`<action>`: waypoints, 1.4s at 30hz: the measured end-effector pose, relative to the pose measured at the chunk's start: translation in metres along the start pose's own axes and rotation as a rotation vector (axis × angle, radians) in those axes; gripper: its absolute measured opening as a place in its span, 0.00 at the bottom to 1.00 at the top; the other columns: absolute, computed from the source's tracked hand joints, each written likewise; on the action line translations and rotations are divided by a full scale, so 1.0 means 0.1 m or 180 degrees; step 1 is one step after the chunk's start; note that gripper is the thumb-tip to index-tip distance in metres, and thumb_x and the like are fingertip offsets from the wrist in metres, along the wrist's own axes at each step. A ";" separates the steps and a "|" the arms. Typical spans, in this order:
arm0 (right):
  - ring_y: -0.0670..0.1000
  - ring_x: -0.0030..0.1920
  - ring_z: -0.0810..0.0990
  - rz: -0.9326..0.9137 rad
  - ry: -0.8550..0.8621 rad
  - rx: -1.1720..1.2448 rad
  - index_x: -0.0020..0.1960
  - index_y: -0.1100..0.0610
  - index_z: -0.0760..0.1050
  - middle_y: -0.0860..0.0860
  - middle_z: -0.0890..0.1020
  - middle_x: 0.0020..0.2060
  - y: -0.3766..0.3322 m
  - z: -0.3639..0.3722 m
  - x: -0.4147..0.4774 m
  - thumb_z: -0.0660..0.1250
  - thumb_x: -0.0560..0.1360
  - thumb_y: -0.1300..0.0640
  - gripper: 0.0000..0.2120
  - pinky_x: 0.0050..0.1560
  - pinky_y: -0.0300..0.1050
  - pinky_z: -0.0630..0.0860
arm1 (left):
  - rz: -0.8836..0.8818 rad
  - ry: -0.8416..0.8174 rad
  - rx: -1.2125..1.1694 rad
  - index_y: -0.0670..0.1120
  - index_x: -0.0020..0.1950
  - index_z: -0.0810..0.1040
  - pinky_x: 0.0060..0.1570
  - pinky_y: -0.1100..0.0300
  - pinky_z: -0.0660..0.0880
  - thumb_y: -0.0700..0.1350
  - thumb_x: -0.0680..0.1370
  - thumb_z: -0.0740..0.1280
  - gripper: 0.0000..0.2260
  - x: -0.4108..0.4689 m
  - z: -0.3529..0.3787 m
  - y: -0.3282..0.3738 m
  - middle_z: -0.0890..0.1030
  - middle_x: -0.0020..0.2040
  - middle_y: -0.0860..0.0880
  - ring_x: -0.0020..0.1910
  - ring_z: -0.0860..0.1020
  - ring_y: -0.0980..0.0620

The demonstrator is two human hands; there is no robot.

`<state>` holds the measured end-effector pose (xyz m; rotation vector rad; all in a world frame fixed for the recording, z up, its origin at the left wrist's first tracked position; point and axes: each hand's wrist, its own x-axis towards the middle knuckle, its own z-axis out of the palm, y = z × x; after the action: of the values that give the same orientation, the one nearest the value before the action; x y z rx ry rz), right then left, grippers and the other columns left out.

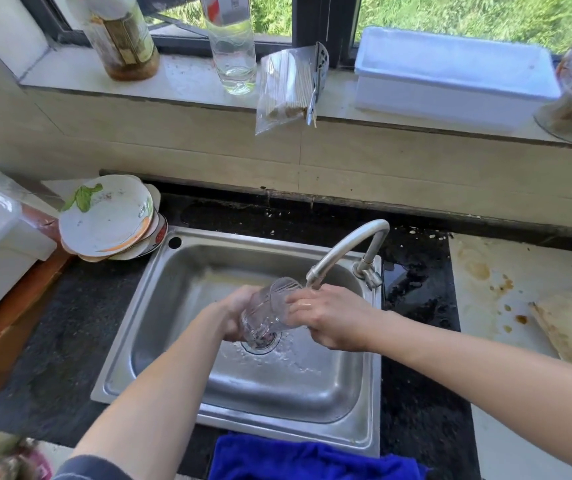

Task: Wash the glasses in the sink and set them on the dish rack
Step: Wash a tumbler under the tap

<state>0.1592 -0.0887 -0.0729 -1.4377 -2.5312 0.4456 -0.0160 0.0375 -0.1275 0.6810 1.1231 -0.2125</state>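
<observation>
A clear ribbed glass (266, 311) is tilted over the steel sink (160, 306), its mouth turned up toward the faucet spout (343, 249). My left hand (234, 315) cups the glass from the left and underneath. My right hand (329, 317) grips its right side, fingers across the wall near the rim, just under the spout's tip. Water droplets lie on the sink floor around the drain (263, 342), which is partly hidden behind the glass. No dish rack is visible.
Stacked dirty plates (108, 220) sit left of the sink. A blue cloth (312, 460) hangs over the front edge. The windowsill holds a brown bottle (121, 39), a clear bottle (232, 53), a bag of sticks (288, 84) and a white box (450, 74). A stained board (506, 289) lies to the right.
</observation>
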 end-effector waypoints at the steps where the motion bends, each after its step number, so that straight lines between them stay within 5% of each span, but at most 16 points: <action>1: 0.49 0.62 0.78 0.0085 -0.0035 -0.0042 0.54 0.53 0.82 0.46 0.84 0.53 -0.02 0.02 0.04 0.70 0.65 0.65 0.19 0.55 0.47 0.77 | -0.0048 0.0020 -0.0012 0.43 0.47 0.82 0.30 0.61 0.75 0.52 0.78 0.62 0.15 0.01 0.02 0.00 0.82 0.41 0.45 0.33 0.80 0.48; 4: 0.51 0.55 0.79 0.0309 -0.0200 -0.0055 0.47 0.56 0.82 0.48 0.84 0.47 -0.13 0.07 0.16 0.70 0.64 0.64 0.12 0.47 0.52 0.81 | 0.0009 0.0145 0.0144 0.44 0.45 0.80 0.35 0.58 0.75 0.51 0.76 0.64 0.11 0.05 0.07 0.00 0.80 0.39 0.47 0.34 0.79 0.49; 8: 0.50 0.67 0.74 0.0186 -0.0211 0.0144 0.64 0.52 0.77 0.47 0.79 0.63 -0.03 -0.01 -0.09 0.66 0.68 0.65 0.25 0.53 0.49 0.77 | -0.0043 0.0320 0.0137 0.43 0.48 0.82 0.55 0.49 0.75 0.51 0.77 0.63 0.14 -0.01 -0.07 0.04 0.83 0.47 0.42 0.47 0.79 0.43; 13: 0.53 0.52 0.80 -0.0138 0.0032 -0.0142 0.43 0.58 0.82 0.51 0.83 0.46 -0.10 0.03 0.17 0.62 0.67 0.64 0.11 0.49 0.49 0.79 | -0.0202 -0.0028 0.0253 0.43 0.44 0.81 0.36 0.58 0.74 0.51 0.75 0.66 0.12 -0.04 0.10 0.02 0.82 0.40 0.44 0.37 0.79 0.46; 16: 0.49 0.60 0.78 0.0195 -0.0166 0.0171 0.53 0.52 0.83 0.46 0.84 0.53 0.00 0.02 0.04 0.66 0.74 0.62 0.12 0.53 0.51 0.77 | -0.0028 0.0006 0.0083 0.44 0.49 0.83 0.42 0.57 0.76 0.53 0.76 0.64 0.14 0.00 0.01 -0.04 0.83 0.48 0.44 0.43 0.79 0.46; 19: 0.50 0.61 0.77 0.0769 -0.0119 0.0424 0.59 0.52 0.79 0.47 0.82 0.57 -0.05 -0.01 0.10 0.66 0.77 0.57 0.12 0.57 0.52 0.76 | 0.0245 0.0300 -0.0460 0.44 0.55 0.81 0.38 0.58 0.73 0.54 0.74 0.65 0.17 0.07 0.02 -0.11 0.81 0.46 0.45 0.41 0.76 0.48; 23: 0.52 0.62 0.75 0.1464 -0.0524 0.0959 0.68 0.48 0.70 0.49 0.76 0.64 -0.23 0.04 0.16 0.67 0.75 0.47 0.22 0.59 0.52 0.74 | 0.0576 0.0599 -0.0443 0.47 0.38 0.75 0.35 0.58 0.66 0.50 0.76 0.59 0.11 0.04 0.10 -0.07 0.77 0.31 0.49 0.31 0.72 0.49; 26: 0.49 0.62 0.75 0.1700 -0.0544 0.1583 0.69 0.50 0.71 0.48 0.76 0.65 -0.16 -0.13 0.07 0.69 0.74 0.50 0.24 0.63 0.49 0.72 | 0.0704 0.0692 -0.0502 0.47 0.39 0.73 0.33 0.59 0.66 0.48 0.79 0.56 0.13 0.02 0.07 -0.05 0.76 0.31 0.48 0.30 0.73 0.48; 30: 0.43 0.46 0.76 0.2278 -0.0272 0.2187 0.70 0.49 0.67 0.50 0.74 0.63 -0.19 -0.19 0.30 0.68 0.70 0.57 0.29 0.47 0.40 0.74 | 0.0579 0.0735 -0.0636 0.45 0.40 0.73 0.28 0.63 0.71 0.48 0.80 0.52 0.15 0.08 0.18 -0.11 0.79 0.30 0.46 0.25 0.77 0.49; 32: 0.47 0.55 0.77 0.2024 -0.0590 0.2169 0.70 0.47 0.69 0.49 0.75 0.64 -0.23 -0.09 0.25 0.68 0.70 0.58 0.28 0.54 0.41 0.75 | 0.0587 0.0732 -0.0650 0.44 0.39 0.73 0.25 0.65 0.71 0.48 0.80 0.54 0.14 0.08 0.13 -0.14 0.79 0.31 0.46 0.24 0.76 0.49; 36: 0.51 0.62 0.76 0.2111 -0.0626 0.1848 0.66 0.49 0.74 0.49 0.77 0.65 -0.11 -0.05 0.09 0.67 0.72 0.57 0.22 0.61 0.50 0.74 | 0.0490 0.0737 -0.0587 0.44 0.47 0.73 0.34 0.58 0.69 0.47 0.77 0.57 0.09 0.06 0.13 -0.16 0.78 0.43 0.43 0.33 0.75 0.47; 38: 0.51 0.62 0.76 0.2156 -0.0498 0.1701 0.63 0.48 0.76 0.48 0.78 0.63 -0.07 -0.01 0.13 0.68 0.73 0.55 0.19 0.61 0.53 0.74 | 0.0386 0.0498 -0.0622 0.44 0.51 0.75 0.31 0.60 0.73 0.45 0.78 0.58 0.08 0.01 0.21 -0.18 0.78 0.41 0.44 0.30 0.76 0.48; 42: 0.49 0.49 0.81 0.2354 -0.0229 0.2698 0.50 0.51 0.83 0.49 0.85 0.47 -0.05 0.05 0.14 0.72 0.73 0.56 0.06 0.53 0.49 0.77 | 0.0355 0.0017 -0.0332 0.43 0.57 0.78 0.41 0.55 0.75 0.63 0.77 0.61 0.24 -0.10 0.23 -0.20 0.81 0.42 0.44 0.37 0.80 0.46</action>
<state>0.1464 -0.0797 -0.0750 -1.8652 -1.3882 1.4618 -0.0125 0.0063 -0.1202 0.6494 1.0901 -0.0569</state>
